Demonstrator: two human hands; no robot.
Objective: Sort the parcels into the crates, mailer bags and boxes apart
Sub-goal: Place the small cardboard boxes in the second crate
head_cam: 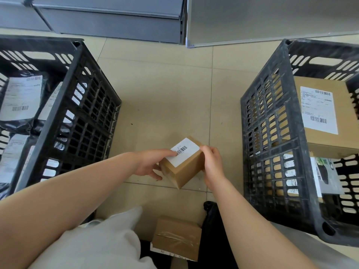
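A small cardboard box [182, 167] with a white barcode label on top is held above the tiled floor [165, 90], midway between two black crates. The left hand [150, 165] grips its left side, thumb lying across the label and fingers curled under the near face; the right hand [211, 164] grips its right side, fingers wrapped over the far edge. The left crate [91, 105] stands at the left edge of the floor and holds dark mailer bags [21, 98] with white labels. The right crate [272, 133] stands at the right edge and holds a large labelled cardboard box [326, 117], with a grey printed carton [328, 175] lower down beside it. On the floor at the near edge, below the held box, lies another cardboard box [177, 237] sealed with clear tape, just beside a black bag [210, 226] and a white trouser leg [97, 243]. Grey metal cabinets [116, 16] line the far edge of the floor.
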